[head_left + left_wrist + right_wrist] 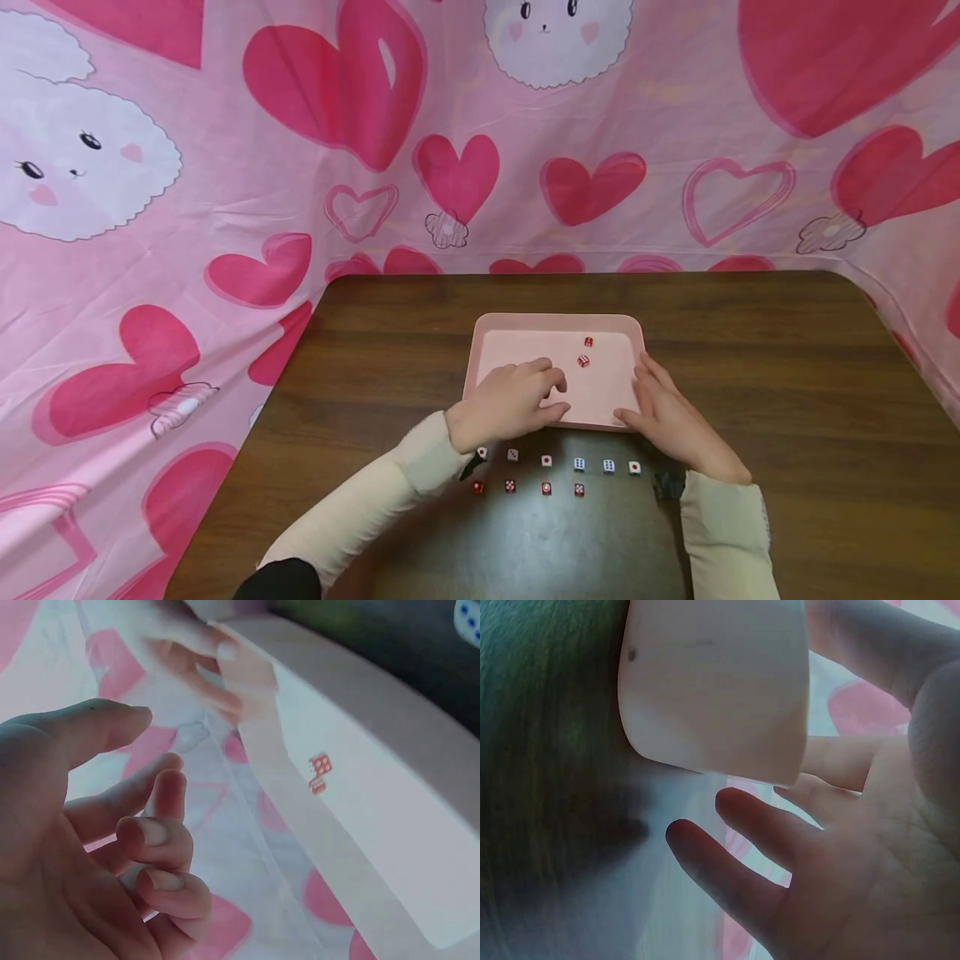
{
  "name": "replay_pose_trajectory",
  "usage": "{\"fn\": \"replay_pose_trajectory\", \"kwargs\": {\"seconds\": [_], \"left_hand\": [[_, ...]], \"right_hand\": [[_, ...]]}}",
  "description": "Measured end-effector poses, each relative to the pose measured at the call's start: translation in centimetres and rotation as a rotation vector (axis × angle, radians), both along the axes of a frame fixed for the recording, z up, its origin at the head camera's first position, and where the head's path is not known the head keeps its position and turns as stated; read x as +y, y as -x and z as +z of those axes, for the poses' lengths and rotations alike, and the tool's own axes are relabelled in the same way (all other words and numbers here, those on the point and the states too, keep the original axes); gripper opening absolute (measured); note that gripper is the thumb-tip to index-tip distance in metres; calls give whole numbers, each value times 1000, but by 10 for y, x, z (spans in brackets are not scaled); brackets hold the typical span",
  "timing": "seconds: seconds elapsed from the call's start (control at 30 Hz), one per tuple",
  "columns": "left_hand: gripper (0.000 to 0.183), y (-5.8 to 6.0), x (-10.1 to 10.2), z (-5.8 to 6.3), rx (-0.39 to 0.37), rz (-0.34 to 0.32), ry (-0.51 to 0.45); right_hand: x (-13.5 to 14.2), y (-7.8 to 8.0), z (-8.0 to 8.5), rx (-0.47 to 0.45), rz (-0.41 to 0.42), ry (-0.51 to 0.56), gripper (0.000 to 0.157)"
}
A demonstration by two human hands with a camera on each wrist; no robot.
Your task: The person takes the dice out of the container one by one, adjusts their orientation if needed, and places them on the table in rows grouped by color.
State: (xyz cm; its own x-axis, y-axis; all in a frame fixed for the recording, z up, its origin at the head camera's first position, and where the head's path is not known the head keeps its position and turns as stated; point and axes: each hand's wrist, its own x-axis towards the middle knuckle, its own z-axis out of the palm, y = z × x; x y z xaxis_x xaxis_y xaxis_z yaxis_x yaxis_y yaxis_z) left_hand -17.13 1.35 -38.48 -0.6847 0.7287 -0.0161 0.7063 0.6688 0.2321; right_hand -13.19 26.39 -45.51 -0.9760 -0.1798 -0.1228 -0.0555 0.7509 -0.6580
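A shallow pink tray [555,323] lies on the table, with two red dice [583,361] inside toward its far right part. My left hand [513,402] hovers over the tray's near left part, fingers loosely bent. Nothing shows between its thumb and fingertips in the left wrist view. At the tray's near right corner, my right hand [667,414] holds the rim between thumb and index finger. Its other fingers [727,881] spread apart below the corner in the right wrist view.
On the near side of the tray, several white dice [547,460] form a row. A shorter row of red dice [546,489] lies nearer to me. Pink heart-patterned cloth [517,237] hangs around the dark wooden table [787,358].
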Motion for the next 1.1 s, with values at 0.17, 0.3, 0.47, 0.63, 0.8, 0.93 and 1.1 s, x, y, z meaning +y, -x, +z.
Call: {"fn": "replay_pose_trajectory", "kwargs": {"seconds": [0.17,0.3,0.47,0.63,0.8,0.93,1.1], "left_hand": [[22,11,2,4,5,33,-71],[23,21,6,0,-18,63,-116],[23,32,12,-6,-47,114,-148],[24,41,18,-11,-61,158,-154],[25,50,27,-18,-106,183,-164],[26,55,35,-24,-121,202,-153],[27,60,41,-31,-127,213,-116]], "right_hand": [[1,0,0,11,0,-4,78],[2,1,1,2,-14,-1,78],[2,1,1,-10,-23,-3,80],[2,1,1,-6,-16,-3,79],[2,1,1,3,-11,-10,78],[2,1,1,0,-11,-12,78],[2,1,1,-9,-13,-13,78]]}}
